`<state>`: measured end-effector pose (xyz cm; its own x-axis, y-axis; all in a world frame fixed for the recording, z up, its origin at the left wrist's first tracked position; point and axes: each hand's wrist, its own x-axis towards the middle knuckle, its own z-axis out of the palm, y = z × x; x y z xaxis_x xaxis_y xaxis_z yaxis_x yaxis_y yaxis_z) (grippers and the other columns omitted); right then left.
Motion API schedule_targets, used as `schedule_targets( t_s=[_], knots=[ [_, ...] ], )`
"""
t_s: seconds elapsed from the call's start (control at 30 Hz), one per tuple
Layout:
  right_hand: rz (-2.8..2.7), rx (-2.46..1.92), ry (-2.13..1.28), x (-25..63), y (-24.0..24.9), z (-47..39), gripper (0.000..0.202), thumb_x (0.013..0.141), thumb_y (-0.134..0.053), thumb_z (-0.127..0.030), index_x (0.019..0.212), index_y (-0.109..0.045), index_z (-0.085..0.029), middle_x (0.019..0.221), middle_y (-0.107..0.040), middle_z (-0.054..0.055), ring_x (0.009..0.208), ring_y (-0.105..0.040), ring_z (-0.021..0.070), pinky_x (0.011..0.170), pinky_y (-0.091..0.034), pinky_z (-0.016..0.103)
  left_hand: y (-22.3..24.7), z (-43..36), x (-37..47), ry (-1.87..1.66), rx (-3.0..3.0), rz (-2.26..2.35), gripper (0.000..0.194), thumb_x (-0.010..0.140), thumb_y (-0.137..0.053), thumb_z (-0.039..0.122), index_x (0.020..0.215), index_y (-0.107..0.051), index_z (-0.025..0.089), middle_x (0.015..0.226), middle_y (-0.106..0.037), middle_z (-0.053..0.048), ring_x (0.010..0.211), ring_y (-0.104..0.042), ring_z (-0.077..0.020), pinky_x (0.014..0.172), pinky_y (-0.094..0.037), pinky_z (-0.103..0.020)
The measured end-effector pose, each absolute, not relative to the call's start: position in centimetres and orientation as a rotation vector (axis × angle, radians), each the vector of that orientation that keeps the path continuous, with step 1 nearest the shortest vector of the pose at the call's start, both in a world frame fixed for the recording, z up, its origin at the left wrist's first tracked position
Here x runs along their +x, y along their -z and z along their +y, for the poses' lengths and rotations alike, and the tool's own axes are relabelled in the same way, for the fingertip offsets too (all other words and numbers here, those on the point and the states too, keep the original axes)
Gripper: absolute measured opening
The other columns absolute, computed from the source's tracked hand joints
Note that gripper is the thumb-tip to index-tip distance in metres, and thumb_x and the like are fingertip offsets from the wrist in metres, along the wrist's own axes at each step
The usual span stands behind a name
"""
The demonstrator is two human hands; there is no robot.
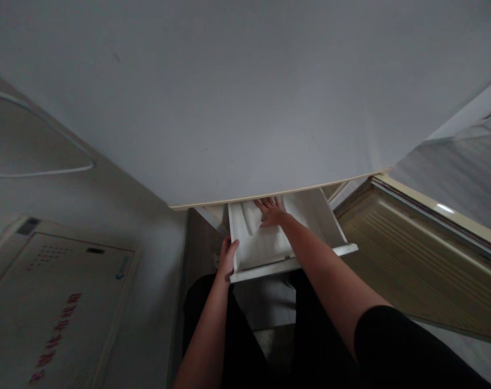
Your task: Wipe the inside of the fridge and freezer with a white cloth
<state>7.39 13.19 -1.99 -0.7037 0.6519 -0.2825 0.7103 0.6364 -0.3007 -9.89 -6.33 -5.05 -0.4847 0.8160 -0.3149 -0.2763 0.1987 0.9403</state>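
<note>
Head view, inspected from left to right: we note a white cable point(38, 172) looped against the wall and, below it, a flush wall box point(87, 281) with red lettering we cannot read. Next comes the left hand point(228, 256), at the near left corner of the drawer point(294, 267), which juts out beneath the broad white top point(249, 108). This hand grasps the drawer's side wall, thumb hooked over the rim and fingers outside; we judge that it steadies the drawer against the other hand's pressure. Its forearm rises almost straight from the lower edge, beside the knee. Inside the drawer, toward its back left, lies some pale, creased material point(251, 216) — too dim for us to identify. On or just beside it rests the right hand point(271, 212), palm down, fingers spread and grasping nothing that we can see; the flat contact suggests pressing or smoothing, though we cannot tell how firmly. The right arm reaches in diagonally over the drawer front, elbow slightly bent. Farthest right, a ribbed, yellowish door point(432, 259) stands swung out, well apart from both hands — presumably so placed to leave the drawer room.
</note>
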Motion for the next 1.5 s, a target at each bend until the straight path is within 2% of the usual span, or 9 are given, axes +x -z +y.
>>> schedule_targets(
  t_s=[0.2, 0.3, 0.47, 0.6, 0.73, 0.87, 1.1, 1.33, 1.5],
  knots=[
    [2.372, 1.584, 0.417, 16.8, 2.1, 15.6, 0.120, 0.083, -0.065, -0.074, 0.168, -0.005, -0.015, 0.170, 0.008, 0.019, 0.158, 0.005, 0.0395, 0.129, -0.008, 0.053, 4.9, -6.3, -9.7, -1.469, 0.529, 1.549, 0.061, 0.056, -0.082, 0.059, 0.098, -0.063, 0.020, 0.096, -0.069, -0.006, 0.097, -0.064, -0.0272, 0.082, -0.047, -0.036],
    [2.420, 1.556, 0.327, 18.3, 1.3, 15.5, 0.122, 0.079, -0.071, -0.073, 0.166, -0.015, -0.009, 0.170, -0.006, 0.023, 0.158, -0.006, 0.0409, 0.129, -0.013, 0.046, 5.0, -6.3, -9.5, -1.468, 0.514, 1.529, 0.059, 0.057, -0.082, 0.059, 0.097, -0.062, 0.020, 0.093, -0.069, -0.006, 0.094, -0.065, -0.0270, 0.079, -0.047, -0.036],
    [2.507, 1.404, 0.234, 14.2, 0.6, 14.6, 0.119, 0.075, -0.071, -0.074, 0.161, -0.029, -0.004, 0.165, -0.019, 0.029, 0.153, -0.011, 0.0529, 0.123, -0.004, 0.068, 5.4, -6.4, -9.5, -1.481, 0.478, 1.501, 0.056, 0.060, -0.080, 0.057, 0.098, -0.062, 0.020, 0.091, -0.069, -0.004, 0.091, -0.066, -0.0260, 0.076, -0.048, -0.035],
    [2.814, 0.962, 0.328, 7.3, 1.2, 12.8, 0.103, 0.083, -0.068, -0.067, 0.156, -0.036, -0.001, 0.160, -0.031, 0.029, 0.150, -0.013, 0.0558, 0.119, -0.005, 0.074, 5.7, -6.3, -9.5, -1.493, 0.470, 1.472, 0.056, 0.061, -0.080, 0.057, 0.101, -0.063, 0.021, 0.094, -0.070, -0.003, 0.093, -0.067, -0.0252, 0.078, -0.049, -0.034],
    [2.920, 0.776, 0.387, 1.9, 2.0, 10.6, 0.063, 0.097, -0.063, -0.052, 0.147, -0.050, -0.015, 0.156, -0.042, 0.014, 0.146, -0.036, 0.0384, 0.121, -0.027, 0.062, 5.8, -6.3, -9.5, -1.495, 0.466, 1.474, 0.056, 0.060, -0.080, 0.056, 0.101, -0.063, 0.021, 0.094, -0.070, -0.003, 0.093, -0.067, -0.0246, 0.077, -0.048, -0.033],
    [2.883, 0.844, 0.433, 1.5, 2.4, 10.3, 0.056, 0.099, -0.063, -0.046, 0.146, -0.052, -0.018, 0.158, -0.040, 0.011, 0.145, -0.037, 0.0372, 0.121, -0.029, 0.062, 5.7, -6.3, -9.6, -1.491, 0.466, 1.491, 0.058, 0.059, -0.081, 0.057, 0.101, -0.063, 0.022, 0.094, -0.069, -0.003, 0.093, -0.066, -0.0247, 0.073, -0.046, -0.032],
    [2.609, 1.255, 0.501, 10.1, 2.5, 14.2, 0.124, 0.080, -0.069, -0.074, 0.168, -0.004, -0.014, 0.168, 0.007, 0.025, 0.154, 0.010, 0.0503, 0.119, -0.001, 0.073, 5.8, -6.2, -9.7, -1.470, 0.470, 1.497, 0.059, 0.058, -0.081, 0.059, 0.098, -0.061, 0.022, 0.092, -0.068, -0.003, 0.092, -0.065, -0.0255, 0.075, -0.047, -0.033],
    [2.258, 1.585, 0.547, 17.4, 2.1, 14.9, 0.142, 0.069, -0.074, -0.081, 0.167, 0.008, -0.018, 0.166, 0.026, 0.018, 0.154, 0.021, 0.0400, 0.127, -0.008, 0.055, 5.9, -6.2, -9.8, -1.467, 0.483, 1.515, 0.057, 0.059, -0.082, 0.059, 0.097, -0.063, 0.021, 0.095, -0.068, -0.004, 0.097, -0.065, -0.0266, 0.079, -0.048, -0.035],
    [2.164, 1.629, 0.460, 14.8, 1.5, 12.7, 0.158, 0.057, -0.079, -0.084, 0.166, 0.010, -0.012, 0.163, 0.024, 0.028, 0.151, 0.010, 0.0555, 0.117, -0.016, 0.073, 5.9, -6.3, -9.6, -1.484, 0.455, 1.498, 0.058, 0.059, -0.083, 0.059, 0.098, -0.064, 0.021, 0.090, -0.068, -0.003, 0.092, -0.066, -0.0264, 0.075, -0.048, -0.035]
  ],
)
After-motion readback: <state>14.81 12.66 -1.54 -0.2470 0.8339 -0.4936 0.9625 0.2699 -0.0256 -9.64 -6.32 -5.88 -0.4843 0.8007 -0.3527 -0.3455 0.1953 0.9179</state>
